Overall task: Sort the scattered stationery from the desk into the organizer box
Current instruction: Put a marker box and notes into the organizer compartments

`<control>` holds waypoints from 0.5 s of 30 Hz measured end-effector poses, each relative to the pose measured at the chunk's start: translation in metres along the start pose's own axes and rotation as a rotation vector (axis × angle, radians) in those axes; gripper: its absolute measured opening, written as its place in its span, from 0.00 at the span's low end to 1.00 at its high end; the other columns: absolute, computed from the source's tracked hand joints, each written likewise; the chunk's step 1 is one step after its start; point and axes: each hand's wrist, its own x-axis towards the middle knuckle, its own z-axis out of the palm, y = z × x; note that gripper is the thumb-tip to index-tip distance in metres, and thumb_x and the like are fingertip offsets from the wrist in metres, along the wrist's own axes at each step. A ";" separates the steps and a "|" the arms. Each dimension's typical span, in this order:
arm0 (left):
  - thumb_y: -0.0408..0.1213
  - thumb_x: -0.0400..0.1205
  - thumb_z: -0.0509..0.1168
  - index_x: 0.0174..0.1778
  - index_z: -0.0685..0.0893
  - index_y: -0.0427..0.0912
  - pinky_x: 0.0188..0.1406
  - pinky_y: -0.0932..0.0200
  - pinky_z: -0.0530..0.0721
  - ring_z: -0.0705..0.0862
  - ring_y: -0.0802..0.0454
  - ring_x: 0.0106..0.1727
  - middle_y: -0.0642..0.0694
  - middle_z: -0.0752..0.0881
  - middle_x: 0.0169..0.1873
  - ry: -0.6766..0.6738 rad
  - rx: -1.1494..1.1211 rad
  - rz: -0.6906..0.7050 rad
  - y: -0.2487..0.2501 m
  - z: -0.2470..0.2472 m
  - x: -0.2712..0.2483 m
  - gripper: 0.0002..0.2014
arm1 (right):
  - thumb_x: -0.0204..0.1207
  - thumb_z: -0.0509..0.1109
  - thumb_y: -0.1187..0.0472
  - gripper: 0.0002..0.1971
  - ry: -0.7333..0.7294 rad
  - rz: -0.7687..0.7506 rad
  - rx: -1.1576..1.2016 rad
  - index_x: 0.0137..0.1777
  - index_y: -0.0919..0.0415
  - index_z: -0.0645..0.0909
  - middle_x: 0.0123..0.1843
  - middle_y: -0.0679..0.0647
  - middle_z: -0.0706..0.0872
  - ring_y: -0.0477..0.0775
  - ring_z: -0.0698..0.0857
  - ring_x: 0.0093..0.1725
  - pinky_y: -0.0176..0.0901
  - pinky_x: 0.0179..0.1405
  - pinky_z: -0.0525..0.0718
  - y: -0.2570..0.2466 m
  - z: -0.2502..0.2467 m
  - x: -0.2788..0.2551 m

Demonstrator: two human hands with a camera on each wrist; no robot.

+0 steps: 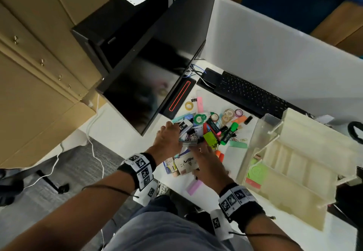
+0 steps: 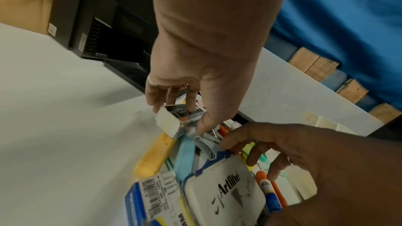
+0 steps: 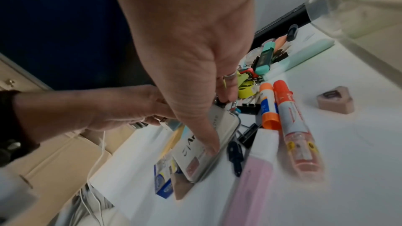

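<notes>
Cream organizer box (image 1: 306, 174), tiered compartments, stands beside jumbled colourful stationery (image 1: 212, 129).

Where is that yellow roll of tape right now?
In the head view, the yellow roll of tape lies flat on the white desk, between the black monitor's base and a pink eraser bar.

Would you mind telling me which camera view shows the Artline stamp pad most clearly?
The left wrist view: the Artline stamp pad lies close, with lid and logo readable. The head view shows it small, between both wrists. The right wrist view shows it foreshortened, partly covered by the right hand.
</notes>
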 end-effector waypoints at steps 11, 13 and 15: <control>0.32 0.76 0.74 0.68 0.71 0.38 0.54 0.44 0.85 0.87 0.34 0.58 0.36 0.85 0.58 -0.091 -0.034 0.037 -0.009 -0.006 0.018 0.27 | 0.71 0.80 0.53 0.35 0.003 -0.103 -0.128 0.78 0.51 0.74 0.74 0.58 0.77 0.61 0.78 0.72 0.57 0.63 0.88 0.006 -0.004 0.010; 0.30 0.76 0.72 0.70 0.69 0.39 0.56 0.43 0.87 0.86 0.33 0.59 0.36 0.84 0.59 -0.103 -0.050 0.034 -0.008 -0.008 0.018 0.27 | 0.71 0.79 0.52 0.33 0.000 -0.112 -0.142 0.77 0.51 0.76 0.72 0.59 0.78 0.63 0.79 0.71 0.58 0.62 0.87 0.006 -0.007 0.011; 0.28 0.77 0.70 0.72 0.68 0.39 0.57 0.42 0.86 0.86 0.33 0.61 0.35 0.83 0.62 -0.105 -0.066 0.027 -0.006 -0.010 0.016 0.28 | 0.69 0.79 0.53 0.32 -0.007 -0.122 -0.121 0.75 0.53 0.79 0.69 0.60 0.80 0.64 0.81 0.69 0.59 0.61 0.87 0.007 -0.010 0.011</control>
